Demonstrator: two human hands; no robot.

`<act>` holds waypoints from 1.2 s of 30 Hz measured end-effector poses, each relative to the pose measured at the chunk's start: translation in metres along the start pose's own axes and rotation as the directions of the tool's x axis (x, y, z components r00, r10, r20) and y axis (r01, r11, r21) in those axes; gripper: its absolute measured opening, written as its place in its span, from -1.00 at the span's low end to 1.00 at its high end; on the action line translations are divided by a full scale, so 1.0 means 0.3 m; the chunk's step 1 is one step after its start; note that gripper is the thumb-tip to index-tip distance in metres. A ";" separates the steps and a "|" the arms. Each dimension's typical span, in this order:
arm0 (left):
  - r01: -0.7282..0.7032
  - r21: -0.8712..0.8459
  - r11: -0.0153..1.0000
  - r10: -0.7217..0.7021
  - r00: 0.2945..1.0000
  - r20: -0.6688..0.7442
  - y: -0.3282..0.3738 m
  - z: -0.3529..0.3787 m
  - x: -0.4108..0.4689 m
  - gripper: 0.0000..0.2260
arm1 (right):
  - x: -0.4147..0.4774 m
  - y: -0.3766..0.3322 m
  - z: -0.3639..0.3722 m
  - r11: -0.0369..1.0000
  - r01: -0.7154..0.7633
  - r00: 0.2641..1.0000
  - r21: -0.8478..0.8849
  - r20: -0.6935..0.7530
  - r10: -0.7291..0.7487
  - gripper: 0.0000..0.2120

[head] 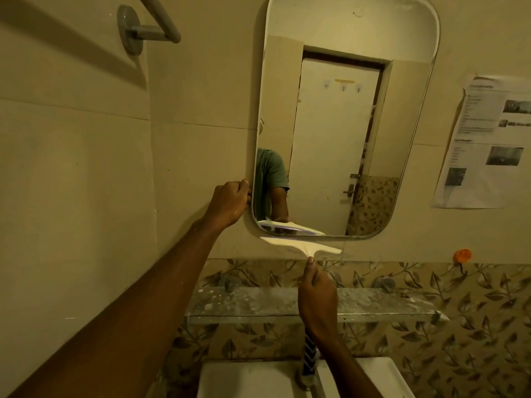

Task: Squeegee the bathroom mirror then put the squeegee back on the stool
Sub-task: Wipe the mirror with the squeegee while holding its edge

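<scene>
A white squeegee (298, 245) is held by its handle in the closed grip of the right hand (316, 297), blade lying crosswise just below the mirror (339, 116). The mirror's left edge is clasped by the left hand (230, 201). No stool is seen.

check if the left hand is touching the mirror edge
Touching: the head view shows the left hand with fingers curled around the left edge of the mirror, no gap between them.
</scene>
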State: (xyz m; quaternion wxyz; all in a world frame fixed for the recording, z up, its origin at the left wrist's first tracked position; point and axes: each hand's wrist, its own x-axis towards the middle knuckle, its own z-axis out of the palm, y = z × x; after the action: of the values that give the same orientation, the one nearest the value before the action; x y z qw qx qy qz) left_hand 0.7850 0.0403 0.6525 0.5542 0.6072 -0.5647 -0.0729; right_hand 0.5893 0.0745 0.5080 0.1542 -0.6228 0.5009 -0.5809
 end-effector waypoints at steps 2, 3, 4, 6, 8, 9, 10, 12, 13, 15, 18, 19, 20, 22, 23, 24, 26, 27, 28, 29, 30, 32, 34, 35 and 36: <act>0.034 -0.009 0.999 -0.034 0.999 0.015 -0.027 0.017 -0.022 -0.63 | 0.000 0.015 -0.015 0.999 0.013 0.999 -0.041 0.049 -0.011 -0.52; 0.058 -0.011 0.998 -0.058 0.998 0.022 -0.046 0.028 -0.035 -0.63 | 0.002 0.019 -0.019 0.998 0.012 0.997 -0.064 0.077 -0.007 -0.50; 0.081 -0.018 0.997 -0.081 0.996 0.022 -0.066 0.042 -0.049 -0.63 | 0.007 0.022 -0.022 0.997 0.004 0.996 -0.075 0.085 0.002 -0.49; 0.119 -0.032 0.992 -0.119 0.993 0.010 -0.101 0.071 -0.076 -0.62 | 0.023 0.019 -0.025 0.997 -0.011 0.997 -0.078 0.070 0.017 -0.47; 0.128 -0.023 0.992 -0.128 0.992 -0.008 -0.118 0.093 -0.100 -0.61 | 0.035 0.006 -0.026 0.996 0.011 0.998 -0.085 0.057 -0.007 -0.48; 0.123 -0.015 0.992 -0.123 0.992 -0.018 -0.120 0.099 -0.106 -0.61 | 0.042 -0.003 -0.025 0.996 0.034 0.998 -0.085 0.050 -0.030 -0.48; 0.117 -0.003 0.993 -0.117 0.993 -0.027 -0.118 0.101 -0.110 -0.60 | 0.051 -0.014 -0.023 0.995 0.052 0.998 -0.086 0.040 -0.049 -0.49; 0.103 0.046 0.994 -0.100 0.993 -0.059 -0.102 0.095 -0.107 -0.55 | 0.076 -0.046 -0.015 0.992 0.058 0.998 -0.108 0.020 -0.056 -0.50; 0.091 0.077 0.993 -0.084 0.993 -0.085 -0.093 0.091 -0.102 -0.53 | 0.092 -0.064 -0.008 0.992 0.052 0.999 -0.115 0.007 -0.051 -0.51; 0.060 0.113 0.992 -0.044 0.989 -0.140 -0.083 0.087 -0.093 -0.54 | 0.125 -0.096 0.007 0.993 0.048 0.998 -0.105 -0.023 -0.051 -0.53; 0.028 0.104 0.994 -0.010 0.984 -0.175 -0.089 0.098 -0.098 -0.60 | 0.146 -0.114 0.028 0.992 0.057 0.997 -0.113 -0.035 -0.062 -0.56; 0.023 0.097 0.995 -0.006 0.985 -0.171 -0.095 0.102 -0.099 -0.63 | 0.147 -0.113 0.033 0.991 0.055 0.998 -0.122 -0.030 -0.059 -0.56; 0.019 0.096 0.995 -0.002 0.986 -0.166 -0.100 0.104 -0.098 -0.65 | 0.147 -0.109 0.036 0.989 0.052 0.998 -0.138 -0.024 -0.056 -0.56; 0.017 0.118 0.993 0.002 0.988 -0.156 -0.102 0.101 -0.094 -0.68 | 0.144 -0.101 0.038 0.984 0.052 0.999 -0.172 -0.005 -0.054 -0.56; 0.016 0.131 0.991 0.004 0.988 -0.152 -0.102 0.098 -0.090 -0.67 | 0.138 -0.094 0.040 0.982 0.054 0.999 -0.181 0.009 -0.053 -0.57; 0.015 0.139 0.990 0.006 0.989 -0.147 -0.101 0.094 -0.086 -0.66 | 0.128 -0.084 0.041 0.980 0.058 0.998 -0.188 0.023 -0.055 -0.57; 0.018 0.130 0.991 -0.002 0.992 -0.126 -0.097 0.087 -0.088 -0.62 | 0.090 -0.052 0.045 0.975 0.062 0.997 -0.214 0.062 -0.050 -0.55; 0.021 0.117 0.993 -0.008 0.993 -0.114 -0.096 0.085 -0.091 -0.61 | 0.067 -0.033 0.047 0.972 0.052 0.996 -0.230 0.084 -0.033 -0.53; 0.030 0.100 0.994 -0.020 0.994 -0.103 -0.097 0.082 -0.095 -0.60 | 0.046 -0.014 0.046 0.968 0.034 0.994 -0.248 0.109 -0.007 -0.51; 0.047 0.083 0.995 -0.039 0.995 -0.092 -0.099 0.082 -0.103 -0.60 | 0.027 0.003 0.045 0.965 0.015 0.992 -0.263 0.128 0.020 -0.49; 0.068 0.071 0.995 -0.062 0.995 -0.082 -0.103 0.083 -0.115 -0.59 | 0.013 0.016 0.041 0.964 0.005 0.990 -0.265 0.135 0.032 -0.49; 0.101 0.087 0.991 -0.096 0.993 -0.067 -0.121 0.090 -0.146 -0.58 | 0.000 0.023 0.027 0.967 0.016 0.991 -0.253 0.132 0.019 -0.49; 0.123 0.110 0.986 -0.115 0.991 -0.073 -0.141 0.106 -0.189 -0.57 | 0.000 0.015 0.002 0.968 0.022 0.991 -0.250 0.130 0.012 -0.50; 0.126 0.110 0.986 -0.117 0.990 -0.078 -0.148 0.116 -0.212 -0.58 | 0.001 0.012 -0.012 0.970 0.023 0.991 -0.242 0.131 0.009 -0.51; 0.122 0.109 0.987 -0.113 0.990 -0.081 -0.151 0.126 -0.235 -0.58 | 0.002 0.011 -0.027 0.973 0.027 0.991 -0.230 0.132 0.003 -0.53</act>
State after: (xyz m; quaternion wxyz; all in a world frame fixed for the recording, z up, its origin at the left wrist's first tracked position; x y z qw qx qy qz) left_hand 0.7605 0.0607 0.5662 0.5342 0.6722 -0.5101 -0.0505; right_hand 0.5806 0.0755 0.5080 0.1096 -0.6764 0.5503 -0.4771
